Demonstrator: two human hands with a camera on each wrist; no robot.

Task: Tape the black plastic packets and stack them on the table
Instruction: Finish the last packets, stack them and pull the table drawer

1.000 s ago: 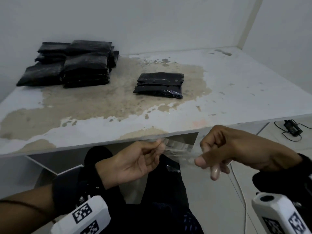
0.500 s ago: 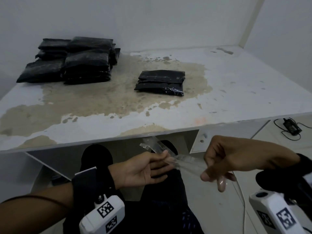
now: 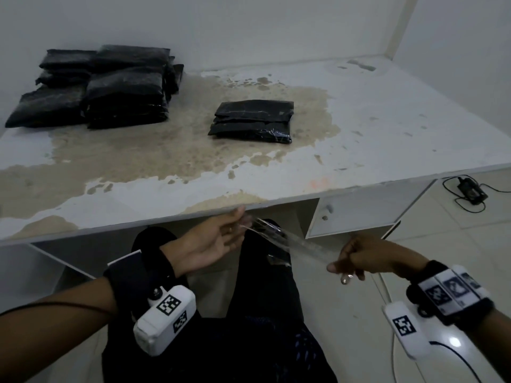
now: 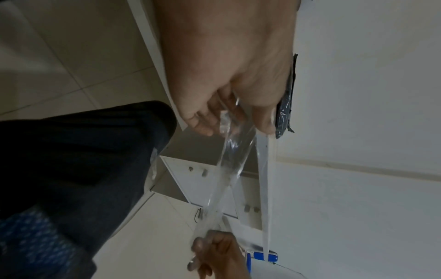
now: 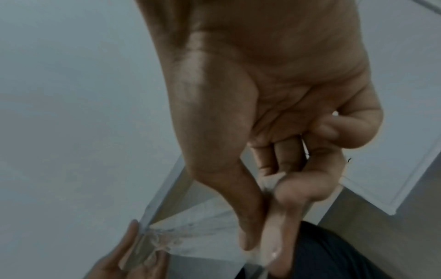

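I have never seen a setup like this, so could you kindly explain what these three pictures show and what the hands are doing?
No machine here: a person wears three cameras. The head view looks down at a worn white table; the other two look along each wrist. On the table lie a pile of black packets at the back left and a smaller stack near the middle. Below the table edge, the left hand and right hand stretch a strip of clear tape between them.

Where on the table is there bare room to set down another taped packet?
Bare: the right part of the table, right of the small stack, and the front strip along the near edge. A gap lies between that stack and the big pile. Crowded: the far left corner.
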